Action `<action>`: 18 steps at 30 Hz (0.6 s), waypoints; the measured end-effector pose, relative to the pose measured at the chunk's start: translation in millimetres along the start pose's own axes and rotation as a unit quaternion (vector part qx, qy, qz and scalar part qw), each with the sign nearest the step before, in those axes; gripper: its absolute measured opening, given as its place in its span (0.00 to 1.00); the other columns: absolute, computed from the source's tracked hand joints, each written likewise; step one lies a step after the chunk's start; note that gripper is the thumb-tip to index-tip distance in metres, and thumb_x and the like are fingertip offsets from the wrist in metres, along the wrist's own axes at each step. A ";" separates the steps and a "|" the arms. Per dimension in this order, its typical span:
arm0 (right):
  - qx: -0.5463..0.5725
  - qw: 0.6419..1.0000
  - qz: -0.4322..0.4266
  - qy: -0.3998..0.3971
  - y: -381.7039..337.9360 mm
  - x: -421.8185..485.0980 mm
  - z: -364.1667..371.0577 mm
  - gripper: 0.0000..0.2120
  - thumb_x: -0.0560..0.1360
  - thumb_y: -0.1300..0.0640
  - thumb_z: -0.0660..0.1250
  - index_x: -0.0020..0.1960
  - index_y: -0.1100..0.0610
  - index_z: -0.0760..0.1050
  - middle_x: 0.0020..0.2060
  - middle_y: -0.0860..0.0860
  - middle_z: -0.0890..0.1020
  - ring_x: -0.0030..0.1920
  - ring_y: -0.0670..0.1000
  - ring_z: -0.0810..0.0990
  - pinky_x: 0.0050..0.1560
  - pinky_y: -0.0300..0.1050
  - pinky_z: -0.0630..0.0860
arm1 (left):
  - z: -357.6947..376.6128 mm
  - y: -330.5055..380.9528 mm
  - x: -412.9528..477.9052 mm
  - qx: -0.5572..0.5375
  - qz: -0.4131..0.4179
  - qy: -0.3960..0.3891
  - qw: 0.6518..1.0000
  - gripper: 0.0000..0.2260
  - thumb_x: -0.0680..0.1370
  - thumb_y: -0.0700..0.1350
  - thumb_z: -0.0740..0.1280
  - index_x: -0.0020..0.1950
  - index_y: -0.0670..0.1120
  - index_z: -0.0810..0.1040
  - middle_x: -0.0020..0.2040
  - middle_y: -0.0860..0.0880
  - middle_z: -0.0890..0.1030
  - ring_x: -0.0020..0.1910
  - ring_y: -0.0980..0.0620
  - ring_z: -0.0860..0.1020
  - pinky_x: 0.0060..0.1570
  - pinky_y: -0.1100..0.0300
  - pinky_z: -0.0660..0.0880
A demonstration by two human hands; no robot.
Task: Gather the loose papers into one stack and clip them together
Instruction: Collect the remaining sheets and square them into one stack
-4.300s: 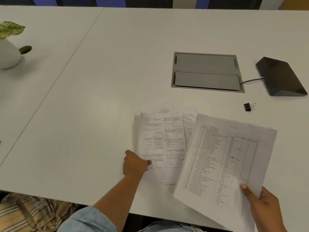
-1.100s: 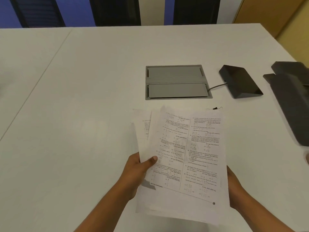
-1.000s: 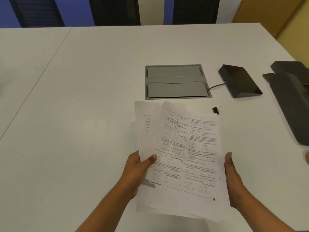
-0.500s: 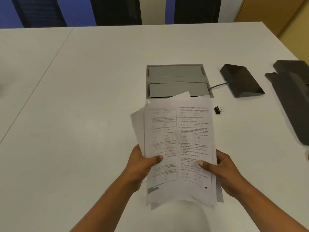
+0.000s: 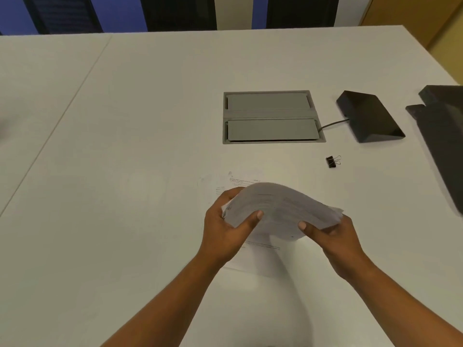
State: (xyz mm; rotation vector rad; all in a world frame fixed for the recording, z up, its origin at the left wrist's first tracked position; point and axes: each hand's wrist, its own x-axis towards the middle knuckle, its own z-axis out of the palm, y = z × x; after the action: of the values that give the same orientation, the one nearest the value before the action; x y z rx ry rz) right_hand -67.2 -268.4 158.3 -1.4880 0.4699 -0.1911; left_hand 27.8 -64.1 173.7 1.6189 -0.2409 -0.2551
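Note:
A stack of printed papers (image 5: 280,209) is held above the white table (image 5: 125,171), tipped nearly edge-on to me and bowed upward in the middle. My left hand (image 5: 225,229) grips its left side with the thumb on top. My right hand (image 5: 333,236) grips its right side the same way. One printed sheet (image 5: 253,256) lies flat on the table under the stack, its far corner showing beyond my left hand. A small black binder clip (image 5: 332,162) lies on the table beyond and to the right of the stack, apart from both hands.
A grey cable hatch (image 5: 271,117) is set into the table behind the papers. A black wedge-shaped device (image 5: 368,116) with a cable sits right of it. A dark flat object (image 5: 443,136) lies at the right edge. A table seam (image 5: 62,121) runs along the left.
Both hands have tipped the stack from upright facing me to nearly horizontal and bowed, lower over the table. One sheet now shows lying on the table beneath.

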 end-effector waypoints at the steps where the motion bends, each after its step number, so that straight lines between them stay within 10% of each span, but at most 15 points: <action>1: -0.002 1.000 0.006 -0.001 2.3 1.2 -0.2 0.22 0.66 0.58 0.78 0.58 0.49 0.79 0.53 0.51 0.85 0.56 0.50 0.83 0.52 0.46 0.81 | -0.4 -0.7 1.4 0.001 -0.003 -0.004 1.000 0.19 0.72 0.41 0.77 0.55 0.61 0.78 0.49 0.66 0.83 0.53 0.63 0.81 0.45 0.69 0.79; 18: -0.212 0.977 0.021 -0.017 49.2 11.7 -13.3 0.14 0.78 0.59 0.66 0.56 0.41 0.71 0.51 0.47 0.81 0.53 0.42 0.78 0.52 0.40 0.76 | 1.1 -37.5 22.0 0.042 -0.068 -0.066 0.995 0.10 0.78 0.46 0.70 0.57 0.57 0.79 0.51 0.54 0.84 0.53 0.54 0.83 0.52 0.59 0.82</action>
State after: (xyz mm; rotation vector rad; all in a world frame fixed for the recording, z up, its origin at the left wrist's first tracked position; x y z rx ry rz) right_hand -70.2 -280.9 107.7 -1.8930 0.5362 -0.0305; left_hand 48.4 -69.5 135.8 1.7058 -0.2450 -0.4636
